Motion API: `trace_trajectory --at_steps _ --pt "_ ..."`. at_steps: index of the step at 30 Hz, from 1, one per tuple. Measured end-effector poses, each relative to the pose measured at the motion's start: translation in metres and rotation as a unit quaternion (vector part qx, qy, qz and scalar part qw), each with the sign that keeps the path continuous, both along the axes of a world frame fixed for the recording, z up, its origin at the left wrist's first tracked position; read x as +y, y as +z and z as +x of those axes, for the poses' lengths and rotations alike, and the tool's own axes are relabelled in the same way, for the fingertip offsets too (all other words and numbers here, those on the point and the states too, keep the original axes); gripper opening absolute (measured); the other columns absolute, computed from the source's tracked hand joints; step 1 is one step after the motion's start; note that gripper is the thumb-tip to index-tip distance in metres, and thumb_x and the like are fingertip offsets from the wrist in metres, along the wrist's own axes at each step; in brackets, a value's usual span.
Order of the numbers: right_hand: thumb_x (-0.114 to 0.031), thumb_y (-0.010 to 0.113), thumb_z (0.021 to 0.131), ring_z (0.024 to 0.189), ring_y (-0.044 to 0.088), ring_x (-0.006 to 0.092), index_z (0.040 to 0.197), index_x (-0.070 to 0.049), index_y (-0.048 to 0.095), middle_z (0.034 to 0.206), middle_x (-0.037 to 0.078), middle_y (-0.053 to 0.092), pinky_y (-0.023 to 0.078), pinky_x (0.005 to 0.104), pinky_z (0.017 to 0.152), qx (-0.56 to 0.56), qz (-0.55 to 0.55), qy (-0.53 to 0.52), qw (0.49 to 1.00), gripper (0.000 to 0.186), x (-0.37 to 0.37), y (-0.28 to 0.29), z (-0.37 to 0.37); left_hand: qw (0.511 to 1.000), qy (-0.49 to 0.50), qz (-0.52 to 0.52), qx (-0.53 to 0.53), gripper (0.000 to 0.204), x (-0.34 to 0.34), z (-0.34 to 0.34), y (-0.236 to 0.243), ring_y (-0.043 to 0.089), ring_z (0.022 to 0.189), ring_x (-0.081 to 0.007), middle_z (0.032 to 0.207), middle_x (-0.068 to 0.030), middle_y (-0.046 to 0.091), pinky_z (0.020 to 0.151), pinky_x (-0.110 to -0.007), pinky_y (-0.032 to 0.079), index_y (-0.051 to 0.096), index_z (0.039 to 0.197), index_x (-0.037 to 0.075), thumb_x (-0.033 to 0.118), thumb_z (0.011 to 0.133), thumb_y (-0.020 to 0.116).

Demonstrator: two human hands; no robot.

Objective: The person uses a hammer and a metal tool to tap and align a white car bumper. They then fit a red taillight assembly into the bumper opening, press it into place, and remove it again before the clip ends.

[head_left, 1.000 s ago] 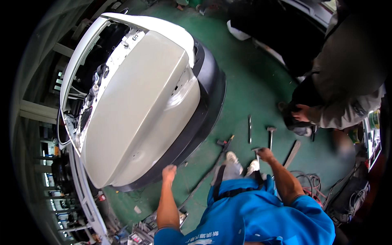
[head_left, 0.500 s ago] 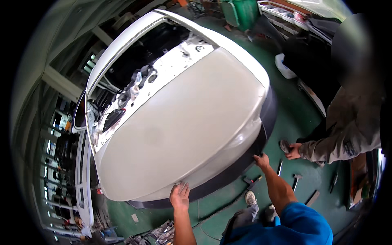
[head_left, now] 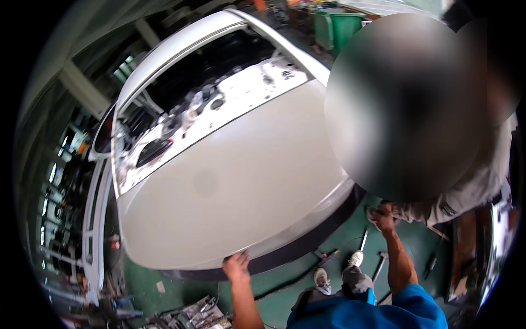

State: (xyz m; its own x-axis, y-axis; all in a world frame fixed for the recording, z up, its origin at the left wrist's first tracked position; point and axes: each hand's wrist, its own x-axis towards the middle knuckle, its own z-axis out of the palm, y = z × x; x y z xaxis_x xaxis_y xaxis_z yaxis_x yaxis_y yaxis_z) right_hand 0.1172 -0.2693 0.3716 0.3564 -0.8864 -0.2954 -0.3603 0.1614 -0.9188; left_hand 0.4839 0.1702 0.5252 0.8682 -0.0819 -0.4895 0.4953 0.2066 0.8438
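A beige car trunk lid [head_left: 235,181] on a white car body fills the middle. My left hand [head_left: 237,267] rests at the lid's near edge, above the dark bumper strip [head_left: 285,252], fingers spread and holding nothing. My right hand [head_left: 384,220] is out to the right, against another person's hand [head_left: 385,208]. Beside both hands is a small greyish, palm-sized thing [head_left: 372,217]. Overlap and blur hide my right fingers, so I cannot tell whether they grip it.
The other person's sleeve [head_left: 422,211] comes in from the right, with a large blurred patch above it. A hammer [head_left: 380,264] and a long tool [head_left: 364,239] lie on the green floor [head_left: 197,282]. Scrap parts [head_left: 197,315] lie at the lower left; a green bin [head_left: 342,30] stands behind.
My right hand has left the bumper's right end and moved right to the other person's hand and the small greyish thing. My left hand stays at the lid's edge. The view has shifted.
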Motion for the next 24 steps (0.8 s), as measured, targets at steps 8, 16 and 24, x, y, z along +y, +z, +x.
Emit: trace_trajectory --at_steps 8,16,24 --pt "-0.017 0.077 0.081 0.077 0.059 0.0133 0.088 0.001 0.073 0.076 0.001 0.066 0.048 0.0331 0.071 0.020 0.015 0.049 0.999 0.020 -0.011 0.011 -0.013 0.998 0.041 0.029 -0.042 0.031 -0.004 -0.016 0.037 0.070 0.091 -0.0243 0.101 -0.0073 0.070 0.080 -0.038 0.054 0.065 0.113 0.006 0.007 0.082 0.063" --pt "-0.033 0.068 0.090 0.090 0.071 0.0340 0.102 0.003 0.074 0.094 0.023 0.073 0.053 0.0433 0.082 0.062 -0.009 0.164 0.984 0.039 -0.034 0.066 -0.008 0.986 0.119 -0.008 -0.119 0.055 -0.011 -0.037 0.019 0.053 0.131 -0.0347 0.142 -0.0190 0.054 0.109 -0.047 0.042 0.044 0.142 0.000 0.029 0.097 0.056" --pt "-0.026 0.068 0.090 0.086 0.070 0.0249 0.102 0.001 0.074 0.090 0.017 0.074 0.054 0.0378 0.081 0.030 0.011 0.204 0.978 0.030 -0.103 0.107 -0.019 0.965 0.238 -0.001 -0.109 0.085 -0.108 -0.063 0.070 0.035 0.146 -0.0351 0.159 -0.0189 0.033 0.117 -0.052 0.031 0.027 0.159 0.010 0.061 0.096 0.054"
